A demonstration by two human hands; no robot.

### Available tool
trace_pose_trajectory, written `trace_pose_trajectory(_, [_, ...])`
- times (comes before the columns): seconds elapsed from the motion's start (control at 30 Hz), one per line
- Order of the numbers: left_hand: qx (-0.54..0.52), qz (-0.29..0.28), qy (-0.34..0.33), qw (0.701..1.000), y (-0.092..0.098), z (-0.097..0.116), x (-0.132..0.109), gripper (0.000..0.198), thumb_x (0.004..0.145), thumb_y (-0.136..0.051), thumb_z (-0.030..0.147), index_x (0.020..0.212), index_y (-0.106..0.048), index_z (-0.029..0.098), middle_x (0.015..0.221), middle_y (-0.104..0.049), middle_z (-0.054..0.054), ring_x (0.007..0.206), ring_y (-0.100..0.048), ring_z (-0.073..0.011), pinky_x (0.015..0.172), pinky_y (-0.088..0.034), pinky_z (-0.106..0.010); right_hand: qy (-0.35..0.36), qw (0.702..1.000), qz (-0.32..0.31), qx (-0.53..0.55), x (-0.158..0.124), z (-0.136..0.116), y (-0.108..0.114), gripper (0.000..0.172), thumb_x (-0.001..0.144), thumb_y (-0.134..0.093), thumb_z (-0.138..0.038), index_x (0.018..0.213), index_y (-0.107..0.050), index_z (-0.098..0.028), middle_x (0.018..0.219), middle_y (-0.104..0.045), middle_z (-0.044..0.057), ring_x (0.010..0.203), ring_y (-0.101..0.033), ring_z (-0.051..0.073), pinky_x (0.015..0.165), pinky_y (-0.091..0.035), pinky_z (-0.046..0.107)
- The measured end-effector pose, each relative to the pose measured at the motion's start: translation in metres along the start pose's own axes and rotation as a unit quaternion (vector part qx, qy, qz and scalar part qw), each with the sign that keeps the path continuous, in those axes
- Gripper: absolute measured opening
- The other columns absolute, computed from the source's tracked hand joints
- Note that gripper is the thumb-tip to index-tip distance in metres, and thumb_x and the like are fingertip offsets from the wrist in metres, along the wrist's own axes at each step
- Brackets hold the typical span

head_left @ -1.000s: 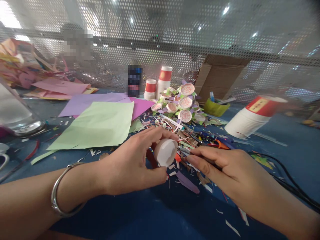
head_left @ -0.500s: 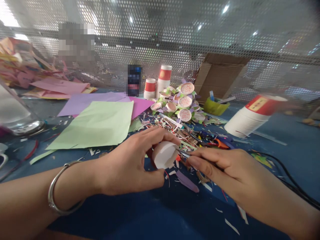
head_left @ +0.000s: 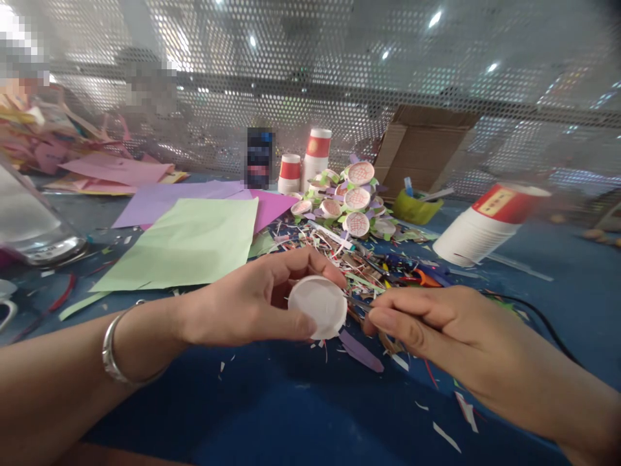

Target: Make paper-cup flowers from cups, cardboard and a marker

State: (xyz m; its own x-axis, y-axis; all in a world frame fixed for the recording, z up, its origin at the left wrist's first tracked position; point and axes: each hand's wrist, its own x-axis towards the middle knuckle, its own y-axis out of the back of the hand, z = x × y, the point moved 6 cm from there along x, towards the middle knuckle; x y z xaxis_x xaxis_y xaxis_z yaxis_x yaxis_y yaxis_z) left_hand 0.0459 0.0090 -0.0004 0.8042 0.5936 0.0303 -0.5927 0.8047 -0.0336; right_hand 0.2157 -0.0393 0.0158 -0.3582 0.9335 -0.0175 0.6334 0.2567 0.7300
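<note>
My left hand (head_left: 247,301) grips the cut-down bottom of a white paper cup (head_left: 317,305) between thumb and fingers, its round inside tilted toward me. My right hand (head_left: 451,336) is closed on a thin pointed metal blade (head_left: 358,303); the handle is hidden in the fingers, so I cannot tell whether it is a knife or scissors. The blade tip meets the cup bottom's right edge. Behind my hands stands a pile of small paper-cup discs (head_left: 356,197) with red crosshatched faces and green and purple paper bits.
Paper scraps (head_left: 361,353) litter the blue table (head_left: 233,414). Green paper (head_left: 184,246) lies over purple sheets on the left, near a clear container (head_left: 33,220). A tilted cup stack (head_left: 480,223), yellow-green container (head_left: 417,208) and orange-handled tool (head_left: 427,278) are at right. A black cable (head_left: 543,323) passes behind my right hand.
My left hand has turned the cup bottom so its round inside faces me more, and the thumb now overlaps its lower rim. My right hand stays close with the blade.
</note>
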Motion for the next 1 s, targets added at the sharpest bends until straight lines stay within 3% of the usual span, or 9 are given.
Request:
trace_pose_trajectory(0.1, [-0.039, 0.045, 0.007, 0.998, 0.004, -0.006, 0.002, 0.028, 0.082, -0.073, 0.012, 0.104, -0.058, 0.018, 0.085, -0.068, -0.001, 0.073, -0.065, -0.0126, 0.065, -0.055, -0.024, -0.005, 1.000, 0.021, -0.013, 0.001, 0.001, 0.000, 0.046, 0.100, -0.049, -0.056, 0.071, -0.060, -0.022, 0.060, -0.047, -0.004, 0.051, -0.042, 0.011, 0.048, -0.035, 0.023])
trace_pose_trajectory(0.3, [-0.056, 0.158, 0.005, 0.986, 0.013, -0.014, 0.003, 0.030, 0.081, -0.077, 0.015, 0.103, -0.057, 0.016, 0.084, -0.070, 0.000, 0.074, -0.067, -0.0105, 0.067, -0.053, -0.020, -0.011, 0.995, 0.098, 0.007, 0.006, 0.006, 0.002, 0.042, 0.098, -0.052, -0.059, 0.080, -0.062, -0.022, 0.063, -0.050, -0.003, 0.053, -0.043, 0.012, 0.046, -0.034, 0.024])
trace_pose_trajectory(0.47, [-0.042, 0.144, 0.036, 0.988, 0.003, -0.022, 0.003, 0.035, 0.081, -0.079, 0.021, 0.110, -0.059, 0.017, 0.091, -0.072, -0.002, 0.078, -0.066, -0.0107, 0.070, -0.051, -0.021, -0.013, 0.988, 0.097, 0.123, 0.012, 0.009, -0.007, 0.022, 0.088, -0.072, -0.045, 0.091, -0.066, -0.023, 0.071, -0.062, -0.004, 0.060, -0.054, 0.011, 0.049, -0.040, 0.021])
trace_pose_trajectory(0.63, [-0.022, 0.130, 0.054, 0.990, -0.002, -0.026, 0.004, 0.034, 0.079, -0.082, 0.029, 0.102, -0.062, 0.014, 0.089, -0.070, -0.002, 0.078, -0.063, -0.0115, 0.071, -0.049, -0.024, -0.012, 0.984, 0.086, 0.153, 0.015, 0.008, -0.014, 0.013, 0.089, -0.072, -0.035, 0.089, -0.068, -0.022, 0.075, -0.068, -0.003, 0.066, -0.059, 0.012, 0.056, -0.045, 0.020])
trace_pose_trajectory(1.0, [-0.012, 0.127, 0.060, 0.990, -0.003, -0.024, 0.003, 0.043, 0.073, -0.086, 0.039, 0.097, -0.061, 0.013, 0.086, -0.068, -0.002, 0.076, -0.061, -0.0116, 0.069, -0.048, -0.024, -0.035, 0.961, 0.058, 0.267, 0.016, 0.013, -0.020, 0.012, 0.085, -0.078, -0.028, 0.081, -0.069, -0.021, 0.063, -0.054, -0.007, 0.051, -0.040, 0.006, 0.044, -0.034, 0.017])
